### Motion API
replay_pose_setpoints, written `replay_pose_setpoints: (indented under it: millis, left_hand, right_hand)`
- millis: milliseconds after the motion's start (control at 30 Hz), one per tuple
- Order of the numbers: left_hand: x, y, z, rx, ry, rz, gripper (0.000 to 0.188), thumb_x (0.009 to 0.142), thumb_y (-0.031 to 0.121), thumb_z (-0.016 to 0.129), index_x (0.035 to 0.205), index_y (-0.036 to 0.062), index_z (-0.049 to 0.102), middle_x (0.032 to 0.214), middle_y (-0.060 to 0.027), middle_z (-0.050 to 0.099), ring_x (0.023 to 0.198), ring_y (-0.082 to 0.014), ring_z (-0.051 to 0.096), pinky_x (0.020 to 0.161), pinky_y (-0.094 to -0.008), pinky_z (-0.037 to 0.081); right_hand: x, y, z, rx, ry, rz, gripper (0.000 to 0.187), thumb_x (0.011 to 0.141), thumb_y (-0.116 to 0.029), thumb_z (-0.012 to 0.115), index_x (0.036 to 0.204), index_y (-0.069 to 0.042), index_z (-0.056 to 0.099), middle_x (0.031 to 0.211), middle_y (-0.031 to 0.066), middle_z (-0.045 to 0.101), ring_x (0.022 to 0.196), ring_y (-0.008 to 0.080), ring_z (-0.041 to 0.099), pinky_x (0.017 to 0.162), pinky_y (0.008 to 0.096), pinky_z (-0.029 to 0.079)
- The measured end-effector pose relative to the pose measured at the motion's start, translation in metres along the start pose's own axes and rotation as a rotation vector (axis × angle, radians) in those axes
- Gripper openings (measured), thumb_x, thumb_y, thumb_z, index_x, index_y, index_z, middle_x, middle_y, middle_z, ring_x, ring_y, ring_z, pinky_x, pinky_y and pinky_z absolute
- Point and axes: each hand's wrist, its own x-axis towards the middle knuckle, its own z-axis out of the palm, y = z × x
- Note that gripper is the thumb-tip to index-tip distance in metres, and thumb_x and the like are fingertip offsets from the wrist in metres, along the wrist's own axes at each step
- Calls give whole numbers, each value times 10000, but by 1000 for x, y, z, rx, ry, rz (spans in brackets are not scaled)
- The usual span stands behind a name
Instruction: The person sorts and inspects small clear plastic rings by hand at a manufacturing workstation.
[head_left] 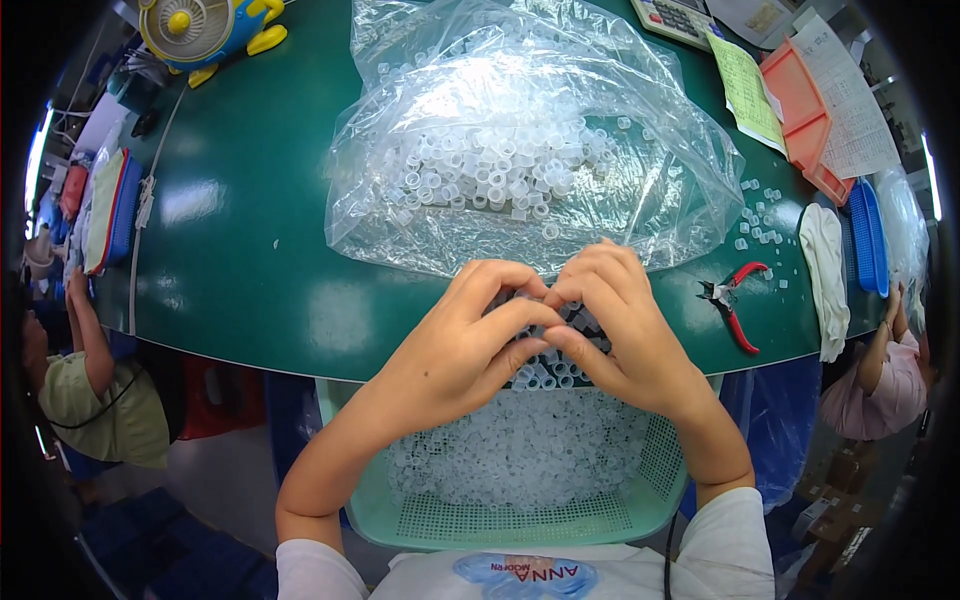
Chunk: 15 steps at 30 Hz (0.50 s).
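The left hand (465, 345) and right hand (632, 335) curled inward, fingertips close together; whether either grip held a piece, I couldn't tell. Beneath them, small translucent caps (545, 377) lay at the bench's (230, 270) near edge. Below that edge sat a green basket (520, 525) of translucent pieces; toward the far edge, a clear bag (685, 195) held more caps.

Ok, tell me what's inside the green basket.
The green basket holds a heap of small translucent plastic pieces. Whatever lies beneath the heap is covered; the table hides the basket's far side.
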Motion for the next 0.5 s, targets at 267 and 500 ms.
replay_pose_setpoints:
  millis: [267,500]
  left_hand:
    - [-6,6,-6,3,21,-70,273,896,28,783,1108,68,615,1310,-132,573,1231,-305,574,1034,-400,479]
    - [-7,4,-8,33,-25,-24,262,909,9,753,1133,65,629,1333,-135,573,1266,-308,572,1054,-396,478]
  right_hand:
    - [-18,4,-3,106,147,6,315,834,-87,837,1104,-85,675,1175,76,647,1212,315,634,1134,538,428]
    - [-21,-5,-3,-44,81,-40,256,780,-120,877,982,-146,722,1132,18,663,1192,270,642,1141,571,422]
